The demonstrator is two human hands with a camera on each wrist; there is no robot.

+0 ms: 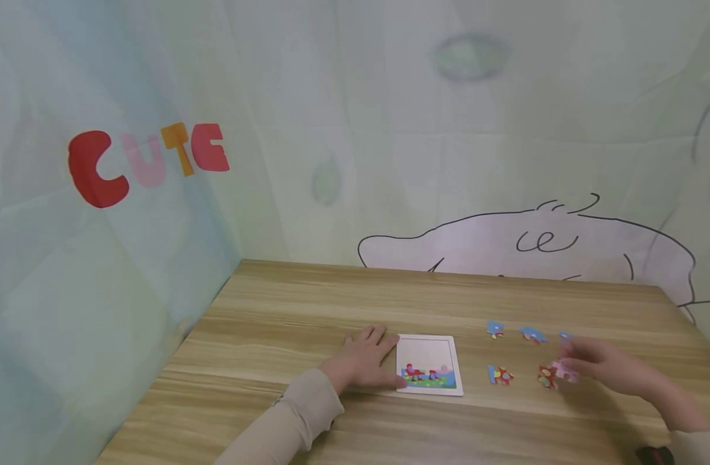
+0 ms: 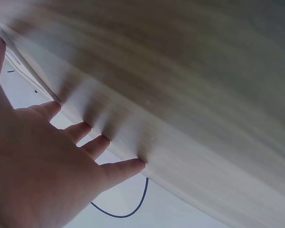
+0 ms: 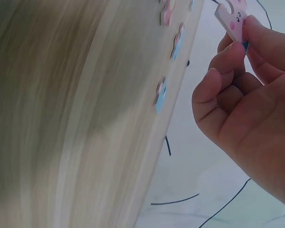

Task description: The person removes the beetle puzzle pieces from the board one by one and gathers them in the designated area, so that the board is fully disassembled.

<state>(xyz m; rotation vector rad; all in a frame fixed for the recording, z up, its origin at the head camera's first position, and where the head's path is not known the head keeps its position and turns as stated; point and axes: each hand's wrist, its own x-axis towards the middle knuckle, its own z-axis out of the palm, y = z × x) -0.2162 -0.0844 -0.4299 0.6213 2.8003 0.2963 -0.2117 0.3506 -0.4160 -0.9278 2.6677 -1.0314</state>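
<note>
A white puzzle tray (image 1: 429, 395) lies flat on the table, with a colourful picture strip (image 1: 442, 379) along its near side and a plain pale area above. My left hand (image 1: 363, 361) rests at the tray's left edge; its fingers are spread, and the thumb and index finger touch the rim. My right hand (image 1: 607, 368) pinches a pink puzzle piece (image 3: 232, 21) with a printed face between thumb and fingers, raised off the table. Close to that hand lie a red bear-patterned piece (image 1: 547, 377) and a small blue piece (image 1: 565, 336), partly covered.
More loose puzzle pieces lie between tray and right hand: a blue one (image 1: 495, 329), another blue one (image 1: 532, 334) and a blue-and-red one (image 1: 501, 375). A dark object (image 1: 654, 454) sits by the right sleeve. Printed curtains (image 1: 285, 194) border the wooden table (image 1: 308, 303).
</note>
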